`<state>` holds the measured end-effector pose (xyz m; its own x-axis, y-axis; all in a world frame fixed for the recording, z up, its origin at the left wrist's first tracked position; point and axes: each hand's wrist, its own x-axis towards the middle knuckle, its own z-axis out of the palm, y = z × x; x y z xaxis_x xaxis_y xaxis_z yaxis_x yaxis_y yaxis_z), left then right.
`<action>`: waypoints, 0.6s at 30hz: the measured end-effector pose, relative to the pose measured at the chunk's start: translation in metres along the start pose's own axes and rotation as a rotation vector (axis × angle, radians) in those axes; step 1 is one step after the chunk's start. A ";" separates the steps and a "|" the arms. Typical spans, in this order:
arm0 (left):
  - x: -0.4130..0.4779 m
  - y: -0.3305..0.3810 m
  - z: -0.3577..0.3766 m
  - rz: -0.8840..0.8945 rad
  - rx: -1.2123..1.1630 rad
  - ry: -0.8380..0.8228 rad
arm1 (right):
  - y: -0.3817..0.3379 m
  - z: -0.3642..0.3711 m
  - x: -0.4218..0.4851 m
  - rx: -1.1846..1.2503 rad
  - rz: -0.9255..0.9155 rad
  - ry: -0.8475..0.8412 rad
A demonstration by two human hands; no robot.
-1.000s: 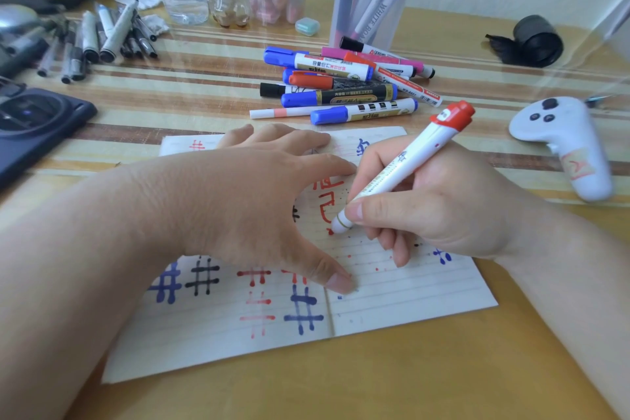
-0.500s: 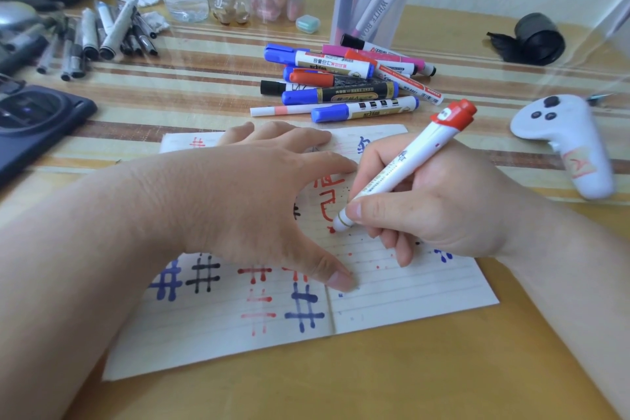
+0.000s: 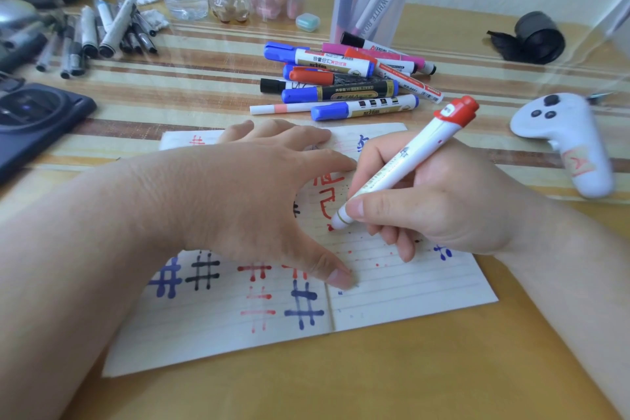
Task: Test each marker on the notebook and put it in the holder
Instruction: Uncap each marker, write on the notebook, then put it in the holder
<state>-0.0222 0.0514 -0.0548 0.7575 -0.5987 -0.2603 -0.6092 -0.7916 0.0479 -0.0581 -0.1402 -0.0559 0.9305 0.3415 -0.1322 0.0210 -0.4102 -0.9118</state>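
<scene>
On the open notebook (image 3: 402,286) in front of me, my left hand (image 3: 238,201) lies flat, fingers straight and spread, thumb tip at the centre fold, gripping nothing. My right hand (image 3: 450,204) pinches one white marker (image 3: 405,167) with a red end, its tip touching the right page beside red strokes. I count five clear hash marks on the left page: two blue, one black, two red. A sixth sits half under my thumb. Beyond the notebook lies a heap of loose markers (image 3: 344,78), roughly nine, overlapping too much for a sure count. The clear holder (image 3: 370,14) stands just behind the heap with at least four markers, their tops cut off by the frame edge. My left hand hides most of the upper writing.
</scene>
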 end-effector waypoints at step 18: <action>0.002 -0.002 0.008 0.040 0.007 0.104 | -0.009 0.002 -0.003 -0.100 0.054 0.007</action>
<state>-0.0216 0.0526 -0.0632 0.7523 -0.6399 -0.1567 -0.6411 -0.7658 0.0496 -0.0616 -0.1354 -0.0484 0.9339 0.3105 -0.1770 0.0066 -0.5101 -0.8601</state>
